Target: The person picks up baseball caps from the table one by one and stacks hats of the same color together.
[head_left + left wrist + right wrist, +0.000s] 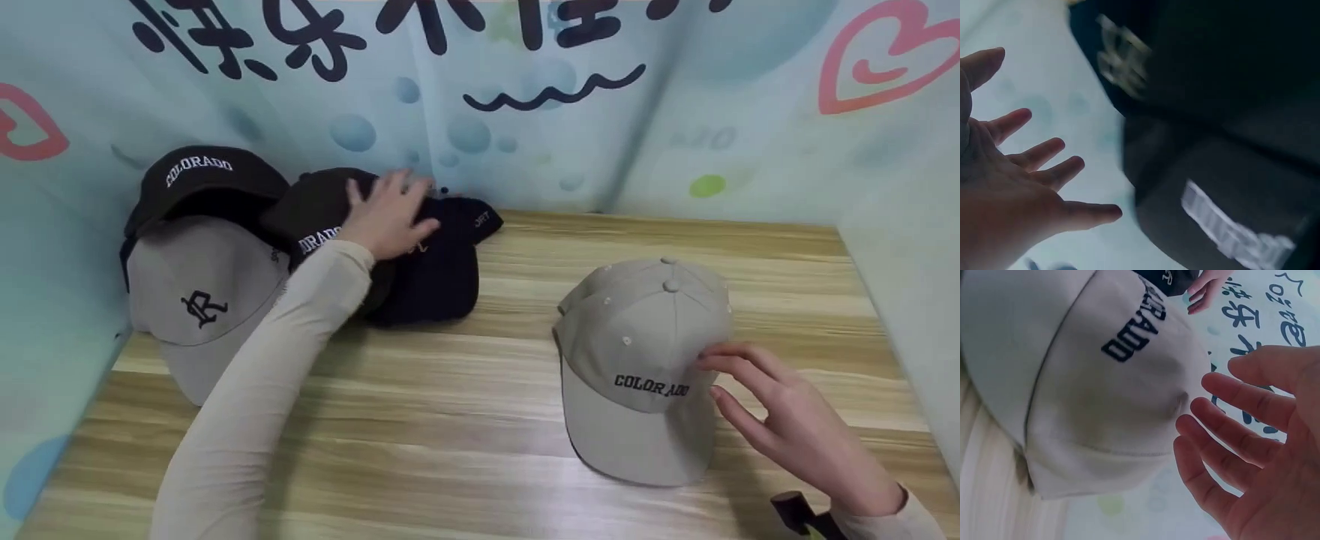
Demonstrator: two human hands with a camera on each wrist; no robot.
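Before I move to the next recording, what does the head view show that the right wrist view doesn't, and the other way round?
Only the head view shows the gray cap with the dark R and the black COLORADO cap behind it at the far left. Only the right wrist view shows the palm side of the right hand. Both share the beige COLORADO cap, both hands, including the left hand, and the printed backdrop.
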